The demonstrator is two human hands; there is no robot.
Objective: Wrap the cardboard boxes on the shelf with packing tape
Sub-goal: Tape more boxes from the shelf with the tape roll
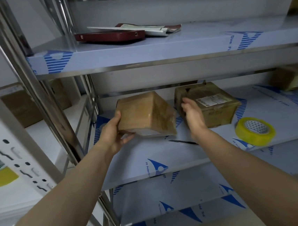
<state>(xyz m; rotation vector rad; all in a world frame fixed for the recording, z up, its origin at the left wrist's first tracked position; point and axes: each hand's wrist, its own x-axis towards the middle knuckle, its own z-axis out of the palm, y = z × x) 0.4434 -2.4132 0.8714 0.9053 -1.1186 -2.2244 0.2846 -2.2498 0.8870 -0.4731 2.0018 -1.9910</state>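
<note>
Three boxes sit on the middle shelf (220, 147): left box (144, 113), middle box (215, 106), right box (290, 79). One tape roll (254, 131) and one thin dark tool (183, 142) lie there too. Above lie one red case (110, 37) and one booklet (154, 28). Two hands: left hand (113, 132), right hand (193, 114).

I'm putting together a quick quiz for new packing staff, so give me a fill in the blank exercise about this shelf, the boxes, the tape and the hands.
1. The left hand grips the plain box, which is ____ rather than flat on the shelf.
2. The right hand is open and holds ____.
3. The roll of packing tape is ____ in colour.
4. The labelled box stands to the ____ of the plain box.

Missing words: tilted; nothing; yellow; right.
</note>
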